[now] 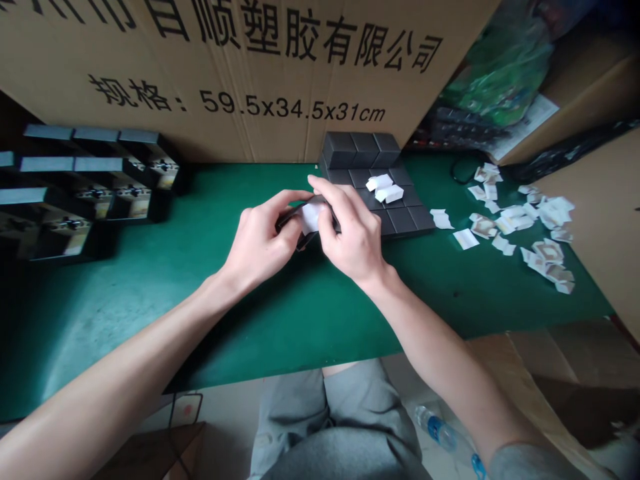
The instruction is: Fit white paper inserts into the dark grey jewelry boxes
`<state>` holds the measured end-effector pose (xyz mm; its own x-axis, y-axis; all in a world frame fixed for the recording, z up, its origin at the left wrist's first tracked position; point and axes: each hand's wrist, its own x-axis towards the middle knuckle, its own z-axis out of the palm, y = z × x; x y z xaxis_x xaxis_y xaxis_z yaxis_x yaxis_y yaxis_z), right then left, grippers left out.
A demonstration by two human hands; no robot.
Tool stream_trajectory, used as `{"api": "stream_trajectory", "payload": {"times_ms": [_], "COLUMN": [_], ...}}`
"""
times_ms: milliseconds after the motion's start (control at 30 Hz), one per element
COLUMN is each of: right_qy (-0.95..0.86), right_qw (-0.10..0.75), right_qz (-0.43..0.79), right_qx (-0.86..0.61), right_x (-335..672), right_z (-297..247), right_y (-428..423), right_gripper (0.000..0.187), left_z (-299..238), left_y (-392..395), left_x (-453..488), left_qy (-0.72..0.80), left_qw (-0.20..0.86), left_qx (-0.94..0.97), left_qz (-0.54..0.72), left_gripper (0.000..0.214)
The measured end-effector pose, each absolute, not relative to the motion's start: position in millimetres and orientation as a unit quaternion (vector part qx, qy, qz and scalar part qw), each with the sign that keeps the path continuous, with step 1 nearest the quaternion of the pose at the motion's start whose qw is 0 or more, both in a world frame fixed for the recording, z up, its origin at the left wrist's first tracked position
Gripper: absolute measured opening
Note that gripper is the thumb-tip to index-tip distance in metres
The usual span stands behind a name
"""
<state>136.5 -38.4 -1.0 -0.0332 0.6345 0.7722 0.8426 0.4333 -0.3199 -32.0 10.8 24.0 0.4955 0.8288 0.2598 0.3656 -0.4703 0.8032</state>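
the left hand and right hand together hold a small dark case, a white piece showing between them; the case lies over the green tabletop, between open black boxes leftward and dark blocks rightward.

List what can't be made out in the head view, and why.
Head view:
Dark object: partly hidden by the left hand and right hand.
Black boxes: leftmost ones cut by the left edge.
Carton: upper print cut by the top edge.
Bottle label: too small and blurred.
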Motion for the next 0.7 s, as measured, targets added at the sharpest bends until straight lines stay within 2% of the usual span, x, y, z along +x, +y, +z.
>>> {"api": "stream_trajectory", "payload": {"times_ms": [200,433,700], "right_qy": [-0.702,-0.701,-0.708], "right_qw": [0.46,0.46,0.457], "right_qz": [-0.151,-0.17,-0.131], "right_qx": [-0.523,-0.518,-0.521], "right_x": [136.6,140.2,139.5], "right_z": [-0.7,-6.3,-4.8], "right_y": [-38.3,-33.4,-35.0], "right_gripper": [0.036,0.041,0.043], "left_z": [22.3,22.6,22.5], "left_y": [11.5,11.3,9.5], "left_x": [-31.8,-31.9,-30.2], "left_qy": [0.363,0.345,0.348], "left_qw": [0.38,0.392,0.39], "left_qx": [0.787,0.79,0.789], "left_qz": [0.324,0.32,0.323], "left_gripper": [0.045,0.047,0.053]}}
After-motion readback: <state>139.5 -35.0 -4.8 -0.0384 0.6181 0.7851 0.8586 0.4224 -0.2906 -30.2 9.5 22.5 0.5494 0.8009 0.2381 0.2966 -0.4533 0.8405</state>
